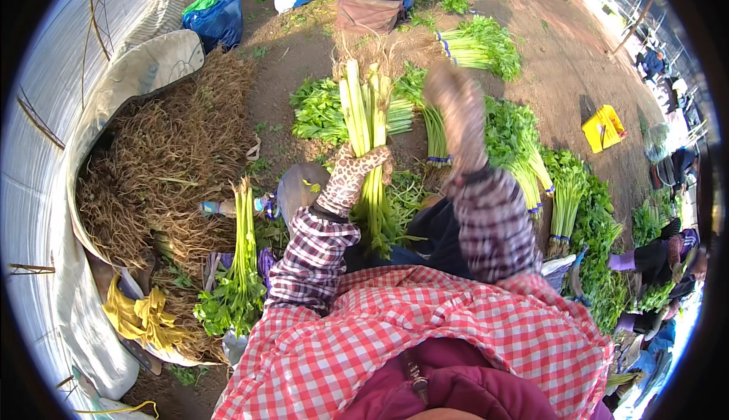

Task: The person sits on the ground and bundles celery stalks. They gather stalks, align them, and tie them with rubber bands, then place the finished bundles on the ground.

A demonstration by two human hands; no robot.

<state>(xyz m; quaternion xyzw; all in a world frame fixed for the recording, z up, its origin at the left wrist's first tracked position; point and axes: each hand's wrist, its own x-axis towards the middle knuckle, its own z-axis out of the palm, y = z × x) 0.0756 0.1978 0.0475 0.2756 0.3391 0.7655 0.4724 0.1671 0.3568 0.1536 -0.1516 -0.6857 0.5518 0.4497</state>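
My left hand [355,177], in a leopard-print glove, is closed around a bunch of celery [355,108]. The stalks stand upright in front of me with the roots at the top and the leaves hanging down over my lap. To the right my gloved right hand [458,112] is raised apart from the bunch, and motion smears its fingers. Just beyond the held bunch, leafy celery [319,112] lies on the soil. More celery [244,249] rests by my left forearm, root ends pointing away from me.
A heap of brown trimmed roots [167,162] fills the left side beside a pale sheet [72,215]. Tied celery bundles [524,150] line the right. Farther off are a yellow plastic container [604,127], a blue bag [216,17] and co-workers at the right edge.
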